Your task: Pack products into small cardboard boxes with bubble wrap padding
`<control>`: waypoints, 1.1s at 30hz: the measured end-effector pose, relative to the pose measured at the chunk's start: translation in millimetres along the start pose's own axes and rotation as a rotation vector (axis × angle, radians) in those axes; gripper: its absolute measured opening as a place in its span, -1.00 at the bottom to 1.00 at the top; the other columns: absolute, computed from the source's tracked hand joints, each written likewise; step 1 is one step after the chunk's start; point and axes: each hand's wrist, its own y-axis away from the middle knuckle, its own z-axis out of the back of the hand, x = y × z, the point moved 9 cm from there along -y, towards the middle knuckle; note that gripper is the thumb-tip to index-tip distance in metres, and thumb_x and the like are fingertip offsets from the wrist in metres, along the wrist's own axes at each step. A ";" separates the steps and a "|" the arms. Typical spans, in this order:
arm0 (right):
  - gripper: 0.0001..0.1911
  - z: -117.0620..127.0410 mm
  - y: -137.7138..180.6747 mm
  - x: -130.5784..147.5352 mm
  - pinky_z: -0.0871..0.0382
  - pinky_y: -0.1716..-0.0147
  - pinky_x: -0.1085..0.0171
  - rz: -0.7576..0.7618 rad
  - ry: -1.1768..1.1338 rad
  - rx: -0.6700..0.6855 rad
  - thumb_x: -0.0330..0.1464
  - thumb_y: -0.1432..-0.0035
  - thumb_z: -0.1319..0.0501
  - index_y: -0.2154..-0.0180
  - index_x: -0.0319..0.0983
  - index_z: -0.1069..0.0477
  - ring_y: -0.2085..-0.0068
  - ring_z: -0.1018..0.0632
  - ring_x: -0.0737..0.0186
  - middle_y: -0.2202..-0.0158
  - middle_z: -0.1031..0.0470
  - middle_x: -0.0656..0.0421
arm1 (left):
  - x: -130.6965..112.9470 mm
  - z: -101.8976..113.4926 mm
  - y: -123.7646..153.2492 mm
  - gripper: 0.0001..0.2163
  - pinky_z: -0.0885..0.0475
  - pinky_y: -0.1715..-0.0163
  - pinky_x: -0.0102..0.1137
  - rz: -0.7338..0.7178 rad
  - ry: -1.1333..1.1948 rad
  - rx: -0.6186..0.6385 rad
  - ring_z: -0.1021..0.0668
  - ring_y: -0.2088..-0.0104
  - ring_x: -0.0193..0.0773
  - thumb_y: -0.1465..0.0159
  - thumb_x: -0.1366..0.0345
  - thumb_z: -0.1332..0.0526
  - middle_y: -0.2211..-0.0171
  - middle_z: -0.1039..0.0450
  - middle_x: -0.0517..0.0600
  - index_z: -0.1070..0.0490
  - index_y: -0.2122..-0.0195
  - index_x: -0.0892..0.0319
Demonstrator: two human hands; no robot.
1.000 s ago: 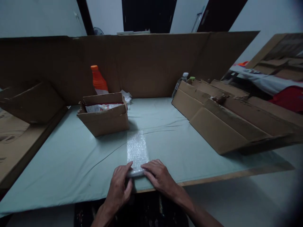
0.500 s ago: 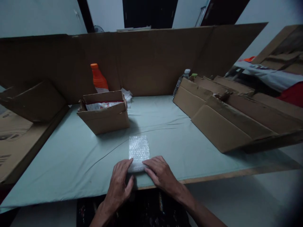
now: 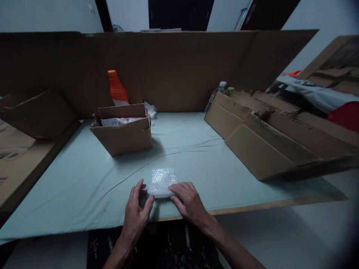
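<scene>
The left hand [image 3: 136, 208] was held half open, its thumb seemingly touching a partly rolled, clear rectangular bubble-wrap strip [image 3: 163, 177], laid on the flat pale-green cloth [image 3: 200, 170]; its right end was gripped by the right hand [image 3: 191, 200], fingers bent.

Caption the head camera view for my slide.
Left hand and right hand at folded-over bubble wrap on a pale green cloth.
</scene>
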 end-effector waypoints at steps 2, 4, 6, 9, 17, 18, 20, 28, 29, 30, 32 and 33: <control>-0.77 2.5 -0.7 -11.0 -0.41 0.08 0.06 -0.122 -0.116 -0.041 -0.42 -0.27 -0.20 0.05 -0.22 -0.50 0.12 -0.58 0.07 0.15 -0.63 0.06 | 11.4 0.1 10.2 -0.36 -0.50 0.08 -0.24 0.149 0.248 -0.011 -0.54 0.00 -0.10 -0.20 0.04 -0.29 -0.11 -0.40 0.18 -0.17 -0.26 0.11; -0.77 -0.9 0.0 -16.6 -0.44 0.10 0.10 -0.242 -0.232 0.006 -0.37 -0.27 -0.21 0.05 -0.20 -0.52 0.13 -0.59 0.09 0.15 -0.63 0.07 | 17.6 -6.1 18.4 -0.25 -0.44 -0.03 -0.24 0.271 0.473 0.006 -0.53 -0.03 -0.11 -0.13 0.05 -0.36 -0.10 -0.40 0.18 -0.11 -0.29 0.12; -0.77 -7.2 0.5 -13.1 -0.46 0.10 0.13 -0.300 -0.324 0.103 -0.33 -0.26 -0.21 0.07 -0.18 -0.54 0.13 -0.59 0.10 0.16 -0.63 0.09 | 16.4 -15.7 22.8 -0.15 -0.43 0.00 -0.32 0.362 0.622 0.055 -0.54 0.00 -0.16 -0.07 0.09 -0.41 -0.04 -0.45 0.13 -0.05 -0.33 0.12; -0.77 -5.3 -2.0 -2.5 -0.40 -0.04 0.06 -0.250 -0.341 0.150 -0.29 -0.24 -0.22 0.08 -0.15 -0.55 0.01 -0.55 0.06 0.06 -0.60 0.07 | 5.4 -21.1 23.4 -0.12 -0.41 0.18 -0.46 0.419 0.709 0.080 -0.53 0.24 -0.32 -0.04 0.15 -0.42 0.18 -0.50 -0.02 -0.05 -0.35 0.13; -0.47 -14.7 -7.4 -9.1 -0.38 -0.03 0.13 -0.307 -0.455 0.251 -0.21 -0.05 -0.34 -0.08 -0.22 -0.44 -0.01 -0.53 0.01 -0.01 -0.54 0.02 | -6.1 -27.4 16.6 -0.26 -0.43 0.22 -0.40 0.218 0.499 0.182 -0.51 0.31 -0.31 -0.13 0.20 -0.33 0.25 -0.47 -0.02 -0.10 -0.32 0.21; -0.62 -18.6 -8.9 -8.2 -0.40 0.07 0.19 -0.311 -0.457 0.276 -0.25 -0.08 -0.31 0.05 -0.23 -0.50 0.12 -0.55 0.07 0.14 -0.59 0.07 | -5.9 -24.0 11.7 -0.29 -0.45 0.20 -0.37 0.156 0.475 0.172 -0.52 0.28 -0.27 -0.15 0.19 -0.32 0.22 -0.48 0.02 -0.12 -0.30 0.21; -0.83 -21.2 -12.3 -9.8 -0.36 0.22 0.26 -0.322 -0.435 0.269 -0.27 -0.13 -0.23 0.29 -0.24 -0.50 0.28 -0.51 0.17 0.35 -0.54 0.16 | -13.6 -4.7 -3.4 -0.39 -0.46 0.13 -0.30 -0.002 0.357 0.091 -0.55 0.17 -0.20 -0.20 0.17 -0.28 0.12 -0.49 0.08 -0.19 -0.26 0.17; -0.73 -20.2 -19.5 -27.1 -0.28 0.34 0.33 -0.346 -0.389 0.279 -0.19 -0.20 -0.18 0.44 -0.23 -0.39 0.37 -0.44 0.24 0.45 -0.42 0.22 | -160.8 104.2 -95.3 -0.59 -0.29 -0.20 -0.04 -0.899 -0.538 -0.451 -0.37 -0.22 0.00 -0.27 0.42 -0.19 -0.15 -0.38 0.19 -0.32 -0.17 0.15; -0.74 -17.4 -23.1 -26.9 -0.30 0.34 0.33 -0.341 -0.386 0.289 -0.20 -0.21 -0.17 0.42 -0.23 -0.42 0.36 -0.46 0.23 0.43 -0.45 0.21 | -167.3 108.5 -111.9 -0.56 -0.27 -0.21 0.00 -0.922 -0.610 -0.486 -0.34 -0.25 0.05 -0.26 0.44 -0.18 -0.16 -0.37 0.23 -0.31 -0.18 0.19; -0.74 -12.2 -28.2 -26.2 -0.33 0.33 0.33 -0.334 -0.383 0.292 -0.21 -0.23 -0.15 0.38 -0.24 -0.45 0.35 -0.48 0.22 0.41 -0.48 0.19 | -169.0 110.8 -127.5 -0.54 -0.26 -0.21 0.03 -0.924 -0.665 -0.507 -0.34 -0.25 0.08 -0.24 0.46 -0.17 -0.14 -0.40 0.25 -0.29 -0.19 0.22; -0.75 8.3 -43.7 -23.5 -0.38 0.31 0.32 -0.304 -0.366 0.253 -0.23 -0.24 -0.13 0.29 -0.23 -0.50 0.32 -0.53 0.20 0.35 -0.54 0.16 | -161.7 111.7 -148.2 -0.51 -0.26 -0.20 0.06 -0.911 -0.711 -0.536 -0.47 -0.12 0.06 -0.21 0.49 -0.16 0.02 -0.51 0.21 -0.27 -0.19 0.25; -0.75 23.8 -54.0 -21.7 -0.40 0.29 0.32 -0.285 -0.341 0.209 -0.23 -0.24 -0.13 0.25 -0.23 -0.51 0.31 -0.55 0.19 0.32 -0.56 0.14 | -154.9 110.9 -151.3 -0.51 -0.26 -0.19 0.05 -0.913 -0.705 -0.554 -0.53 -0.01 0.01 -0.20 0.50 -0.16 0.13 -0.54 0.15 -0.28 -0.18 0.25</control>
